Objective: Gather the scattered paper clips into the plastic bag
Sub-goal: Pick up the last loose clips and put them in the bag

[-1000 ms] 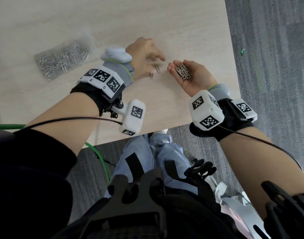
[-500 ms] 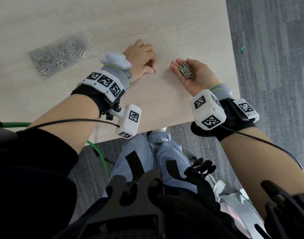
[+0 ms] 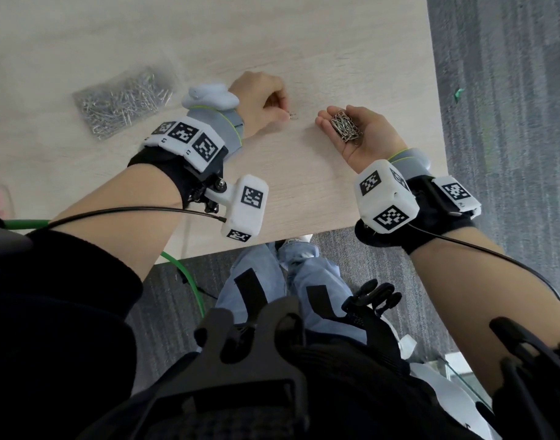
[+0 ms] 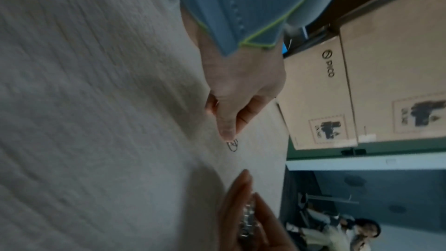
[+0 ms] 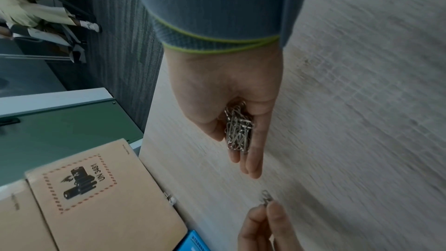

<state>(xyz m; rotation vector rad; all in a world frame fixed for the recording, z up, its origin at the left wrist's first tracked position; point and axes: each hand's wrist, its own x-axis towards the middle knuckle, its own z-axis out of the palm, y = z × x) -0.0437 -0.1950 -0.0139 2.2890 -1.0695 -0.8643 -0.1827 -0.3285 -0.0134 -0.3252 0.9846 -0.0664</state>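
Two thin silver wire paper clips point(image 3: 292, 115) pinched in our left hand point(image 3: 262, 101) should be carried low over the pale wood bench point(image 3: 304, 42) and dropped into our cupped right hand point(image 3: 359, 134). That palm cradles a tangled shiny heap point(image 3: 345, 130); the clear plastic bag point(image 3: 123, 103) lies far left, already glinting full.

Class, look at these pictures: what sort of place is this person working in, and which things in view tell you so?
Probably an office or workroom. A pale wooden desk stands on grey carpet, cardboard shipping boxes are stacked beside it, and other people sit in the background.
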